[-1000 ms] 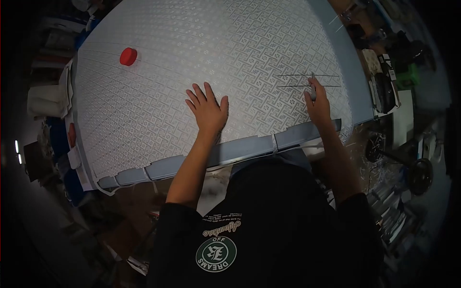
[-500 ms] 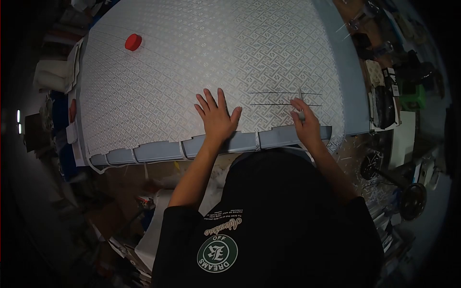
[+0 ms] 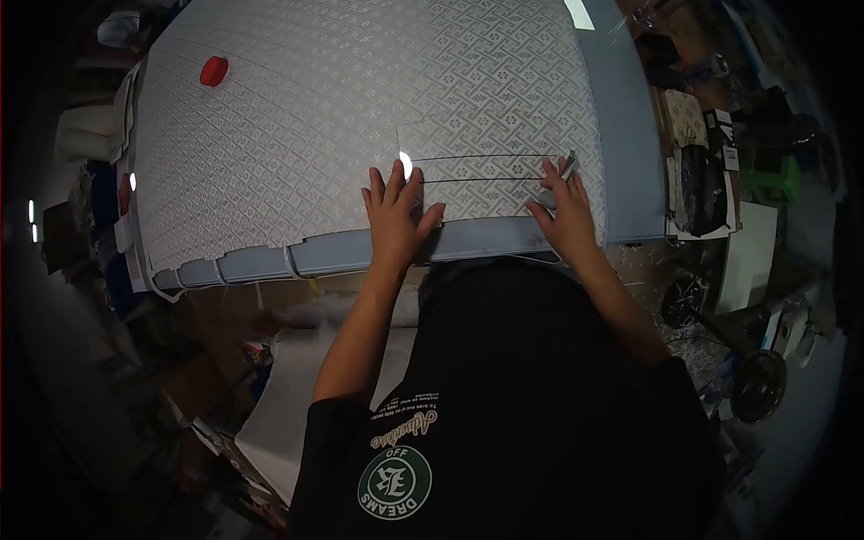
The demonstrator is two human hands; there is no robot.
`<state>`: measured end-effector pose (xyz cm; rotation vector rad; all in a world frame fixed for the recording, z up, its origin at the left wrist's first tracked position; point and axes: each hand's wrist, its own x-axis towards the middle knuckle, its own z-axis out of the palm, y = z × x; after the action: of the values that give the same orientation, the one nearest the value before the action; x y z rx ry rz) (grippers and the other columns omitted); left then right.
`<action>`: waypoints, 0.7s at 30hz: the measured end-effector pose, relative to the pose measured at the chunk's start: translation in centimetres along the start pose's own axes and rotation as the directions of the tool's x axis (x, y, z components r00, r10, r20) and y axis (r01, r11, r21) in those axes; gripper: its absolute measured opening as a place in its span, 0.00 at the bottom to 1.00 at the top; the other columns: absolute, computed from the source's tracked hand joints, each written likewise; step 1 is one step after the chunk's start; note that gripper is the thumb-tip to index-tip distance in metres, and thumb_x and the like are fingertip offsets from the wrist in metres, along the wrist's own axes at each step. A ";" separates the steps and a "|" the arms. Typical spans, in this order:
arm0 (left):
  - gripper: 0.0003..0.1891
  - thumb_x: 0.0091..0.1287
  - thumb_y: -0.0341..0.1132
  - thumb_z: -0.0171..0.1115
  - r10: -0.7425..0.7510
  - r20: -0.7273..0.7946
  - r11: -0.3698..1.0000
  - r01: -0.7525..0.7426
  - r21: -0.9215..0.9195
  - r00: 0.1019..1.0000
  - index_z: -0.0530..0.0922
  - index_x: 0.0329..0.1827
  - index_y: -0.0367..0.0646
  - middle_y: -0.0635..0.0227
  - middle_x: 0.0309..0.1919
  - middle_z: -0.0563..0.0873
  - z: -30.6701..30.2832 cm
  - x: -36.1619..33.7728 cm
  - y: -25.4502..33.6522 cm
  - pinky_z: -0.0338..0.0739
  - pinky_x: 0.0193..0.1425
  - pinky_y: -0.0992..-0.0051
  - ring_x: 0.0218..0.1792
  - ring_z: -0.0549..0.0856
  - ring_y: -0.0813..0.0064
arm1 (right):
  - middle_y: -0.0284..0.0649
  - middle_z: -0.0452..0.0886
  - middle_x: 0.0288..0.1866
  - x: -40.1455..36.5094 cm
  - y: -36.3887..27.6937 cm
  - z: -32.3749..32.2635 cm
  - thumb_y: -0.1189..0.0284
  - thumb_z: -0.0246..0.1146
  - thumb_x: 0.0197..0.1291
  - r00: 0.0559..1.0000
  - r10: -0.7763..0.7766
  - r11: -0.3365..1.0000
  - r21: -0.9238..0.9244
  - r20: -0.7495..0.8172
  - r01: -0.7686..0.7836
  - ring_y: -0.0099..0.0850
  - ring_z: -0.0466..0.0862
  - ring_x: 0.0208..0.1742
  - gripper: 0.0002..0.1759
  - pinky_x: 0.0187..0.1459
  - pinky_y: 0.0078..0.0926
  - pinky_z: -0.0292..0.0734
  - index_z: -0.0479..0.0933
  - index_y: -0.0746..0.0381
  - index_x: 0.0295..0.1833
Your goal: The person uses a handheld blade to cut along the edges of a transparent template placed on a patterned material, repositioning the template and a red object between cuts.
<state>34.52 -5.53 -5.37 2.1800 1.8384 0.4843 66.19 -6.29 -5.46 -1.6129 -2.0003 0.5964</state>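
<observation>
A pale sheet with a woven silvery pattern point(image 3: 486, 99) covers the table in front of me. Two thin dark parallel lines point(image 3: 477, 180) run across its near right part, and a bright glint beside my left fingertips suggests a clear plate there. My left hand point(image 3: 396, 216) lies flat, fingers spread, at the left end of these lines. Over their right end, my right hand point(image 3: 565, 207) has bent fingers around a slim silver tool point(image 3: 569, 163) with a blade-like tip; its kind is partly hidden by the fingers.
A round red object point(image 3: 213, 71) rests on the sheet at upper left. The bluish table edge point(image 3: 360, 257) shows along the front and right side. Boxes, a green container point(image 3: 769, 180) and other clutter stand at right; pale scraps litter the floor.
The view has shifted, so sheet and red object appear further left. The dark lines moved left across the view, and my left fingers now reach their end. The right hand still holds the tool.
</observation>
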 end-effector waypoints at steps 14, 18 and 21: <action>0.37 0.55 0.53 0.82 0.015 -0.105 0.998 -0.021 -0.061 0.994 0.83 0.69 0.51 0.58 0.77 0.74 1.0 -1.2 0.8 0.55 0.77 0.27 0.81 0.63 0.34 | 0.48 0.87 0.59 -1.2 0.4 -0.1 0.67 0.73 0.65 0.996 -0.033 0.999 -0.028 -0.082 0.031 0.53 0.68 0.82 0.41 0.82 0.57 0.53 0.65 0.64 0.80; 0.37 0.56 0.54 0.82 0.001 -0.127 0.997 -0.010 -0.071 0.992 0.83 0.69 0.52 0.57 0.77 0.75 1.1 -1.1 1.1 0.55 0.77 0.27 0.81 0.63 0.34 | 0.51 0.80 0.73 -1.3 0.9 0.2 0.67 0.72 0.66 0.993 -0.042 0.999 -0.006 -0.107 0.042 0.51 0.65 0.84 0.28 0.83 0.57 0.52 0.72 0.63 0.66; 0.36 0.57 0.53 0.82 0.005 -0.131 0.997 -0.015 -0.080 0.991 0.83 0.68 0.52 0.57 0.77 0.75 1.0 -1.3 1.0 0.54 0.78 0.27 0.81 0.62 0.33 | 0.52 0.72 0.81 -1.3 1.2 0.2 0.67 0.73 0.65 0.995 -0.037 0.999 0.022 -0.089 0.039 0.52 0.65 0.85 0.22 0.83 0.57 0.52 0.73 0.62 0.58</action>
<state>35.60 -6.94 -6.03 2.1513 1.8392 0.7076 67.21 -7.34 -6.46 -1.5565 -1.9482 0.5235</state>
